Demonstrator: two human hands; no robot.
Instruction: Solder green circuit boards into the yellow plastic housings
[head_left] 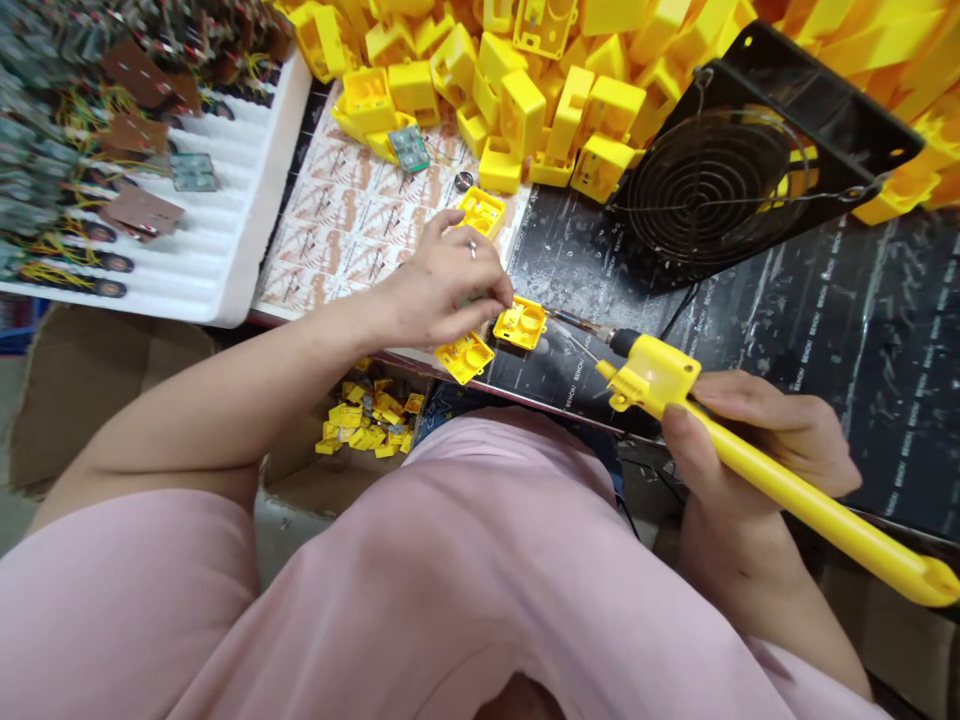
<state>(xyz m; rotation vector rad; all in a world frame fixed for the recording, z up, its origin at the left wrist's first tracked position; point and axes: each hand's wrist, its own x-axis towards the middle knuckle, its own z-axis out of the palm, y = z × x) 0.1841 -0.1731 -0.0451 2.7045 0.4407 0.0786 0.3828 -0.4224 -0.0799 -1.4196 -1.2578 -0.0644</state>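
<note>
My right hand (750,440) is wrapped round the handle of a yellow soldering gun (795,495), whose metal tip and thin feed tube point left. The tip reaches the right edge of a small open yellow plastic housing (520,324) on the bench edge. My left hand (450,285), with a ring on one finger, pinches at that housing's left side; the fingers partly hide what lies under them. A second yellow housing half (465,357) sits just below the left hand. Another open housing (482,212) lies beyond its fingers, near a small round metal part (463,181).
Yellow housings (523,110) are heaped along the back. A black fan (750,160) with a wire guard stands at the right. At the left, a white foam tray (247,200) carries wired circuit boards. A loose green board (409,149) lies on the printed sheet (322,240). Below, a cardboard box holds yellow pieces (367,415).
</note>
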